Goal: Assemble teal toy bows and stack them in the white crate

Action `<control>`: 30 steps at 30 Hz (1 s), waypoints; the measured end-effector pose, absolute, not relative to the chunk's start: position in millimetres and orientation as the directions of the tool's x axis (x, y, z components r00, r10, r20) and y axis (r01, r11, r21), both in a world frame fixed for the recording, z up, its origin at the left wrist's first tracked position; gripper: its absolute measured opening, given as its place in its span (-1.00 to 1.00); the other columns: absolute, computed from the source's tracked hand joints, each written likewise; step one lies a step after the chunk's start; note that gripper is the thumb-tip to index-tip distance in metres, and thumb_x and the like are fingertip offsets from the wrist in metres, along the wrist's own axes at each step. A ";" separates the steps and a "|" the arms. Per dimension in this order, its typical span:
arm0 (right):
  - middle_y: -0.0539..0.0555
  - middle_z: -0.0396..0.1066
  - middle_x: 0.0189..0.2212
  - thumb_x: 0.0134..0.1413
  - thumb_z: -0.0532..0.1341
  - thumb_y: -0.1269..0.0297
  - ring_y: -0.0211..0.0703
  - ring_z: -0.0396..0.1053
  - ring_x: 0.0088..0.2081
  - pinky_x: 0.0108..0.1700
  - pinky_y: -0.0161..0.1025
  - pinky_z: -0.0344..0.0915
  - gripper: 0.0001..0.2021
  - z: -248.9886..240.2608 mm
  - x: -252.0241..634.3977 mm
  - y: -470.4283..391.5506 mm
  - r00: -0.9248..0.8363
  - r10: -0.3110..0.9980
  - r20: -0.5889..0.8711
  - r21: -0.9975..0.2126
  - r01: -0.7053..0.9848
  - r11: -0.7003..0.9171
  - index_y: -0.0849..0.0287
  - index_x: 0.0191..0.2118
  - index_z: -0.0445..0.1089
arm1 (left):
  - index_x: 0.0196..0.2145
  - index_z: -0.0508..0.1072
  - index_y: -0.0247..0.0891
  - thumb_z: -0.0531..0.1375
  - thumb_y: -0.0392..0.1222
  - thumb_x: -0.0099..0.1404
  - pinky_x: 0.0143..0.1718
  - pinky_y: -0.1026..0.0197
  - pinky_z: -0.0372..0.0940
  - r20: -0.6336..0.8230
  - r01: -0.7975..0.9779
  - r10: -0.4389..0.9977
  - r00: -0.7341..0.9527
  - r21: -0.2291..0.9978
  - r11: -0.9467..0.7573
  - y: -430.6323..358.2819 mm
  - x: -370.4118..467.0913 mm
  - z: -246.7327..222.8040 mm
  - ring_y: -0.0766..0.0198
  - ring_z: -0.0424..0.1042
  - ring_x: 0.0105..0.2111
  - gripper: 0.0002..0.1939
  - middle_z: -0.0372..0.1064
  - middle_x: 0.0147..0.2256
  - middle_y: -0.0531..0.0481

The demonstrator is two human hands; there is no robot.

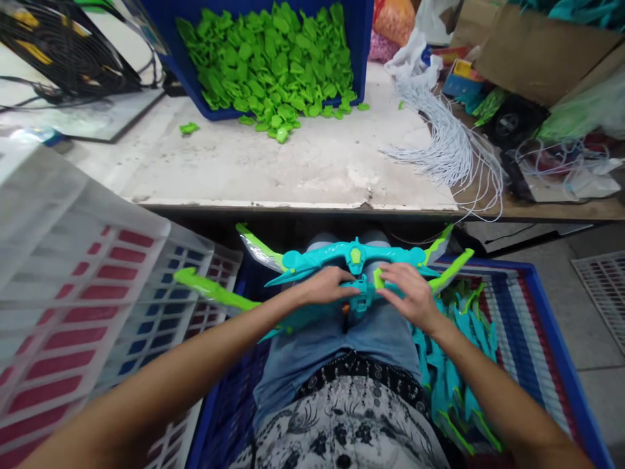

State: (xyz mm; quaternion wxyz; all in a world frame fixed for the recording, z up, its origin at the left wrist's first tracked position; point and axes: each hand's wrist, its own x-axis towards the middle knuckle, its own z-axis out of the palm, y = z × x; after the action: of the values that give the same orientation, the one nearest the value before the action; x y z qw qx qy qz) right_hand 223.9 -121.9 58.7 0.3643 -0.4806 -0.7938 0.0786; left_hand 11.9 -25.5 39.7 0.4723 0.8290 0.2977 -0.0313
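Two turquoise toy bows with lime-green tips lie across the lap, one behind the other. The farther bow (322,255) carries a green piece at its centre. My left hand (331,285) is closed on the middle of the nearer bow (362,298), whose centre shows turquoise with an open frame. Between the thumb and fingers of my right hand (409,292) is a small green plastic piece (378,279), right beside that centre. My arm and hands hide parts of the nearer bow.
A blue bin (364,58) of green pieces stands on the white worktop (273,172). White strings (449,150) hang over its right edge. White plastic baskets (122,195) rise on the left. More turquoise bows (459,345) lie in a blue crate (556,339) on the right.
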 end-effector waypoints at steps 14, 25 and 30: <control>0.16 0.48 -0.07 0.21 0.18 0.33 -0.03 0.32 -0.03 -0.06 -0.04 0.31 -0.79 -4.3 196.5 -146.2 -0.369 0.811 0.455 -0.376 0.746 0.550 0.17 -0.07 0.44 | -0.19 0.49 -0.38 0.14 0.17 0.12 -0.21 0.22 0.21 -0.466 0.533 0.467 0.752 0.846 -0.014 -16.7 12.5 11.0 0.12 0.36 -0.22 -0.47 0.47 -0.22 -0.10; 0.19 0.43 -0.04 -0.19 0.43 0.11 0.14 0.34 0.00 0.04 0.14 0.19 -0.33 6.3 192.9 -127.1 -0.087 0.994 -0.063 -0.556 0.830 0.038 0.13 0.10 0.29 | -0.40 0.43 -0.33 0.25 0.20 0.00 -0.47 0.26 0.04 -0.526 0.661 0.481 0.702 0.732 -0.165 -21.1 26.8 20.4 0.25 0.27 -0.46 -0.53 0.29 -0.51 0.06; 0.18 0.48 -0.15 -0.20 0.44 0.14 0.17 0.37 -0.07 -0.02 0.15 0.19 -0.44 7.7 187.7 -123.9 -0.086 0.988 -0.131 -0.471 0.882 0.014 0.13 -0.01 0.38 | -0.23 0.46 -0.32 0.26 0.08 0.08 -0.44 0.24 0.12 -0.478 0.699 0.542 0.691 0.632 -0.333 -32.9 29.6 26.3 0.15 0.39 -0.39 -0.58 0.43 -0.39 -0.03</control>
State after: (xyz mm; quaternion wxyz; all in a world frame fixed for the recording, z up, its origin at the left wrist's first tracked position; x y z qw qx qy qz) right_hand 187.7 -123.9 7.7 0.1182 -0.6657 -0.7022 0.2232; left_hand 29.6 -32.9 26.3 0.4324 0.8114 0.3826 -0.0908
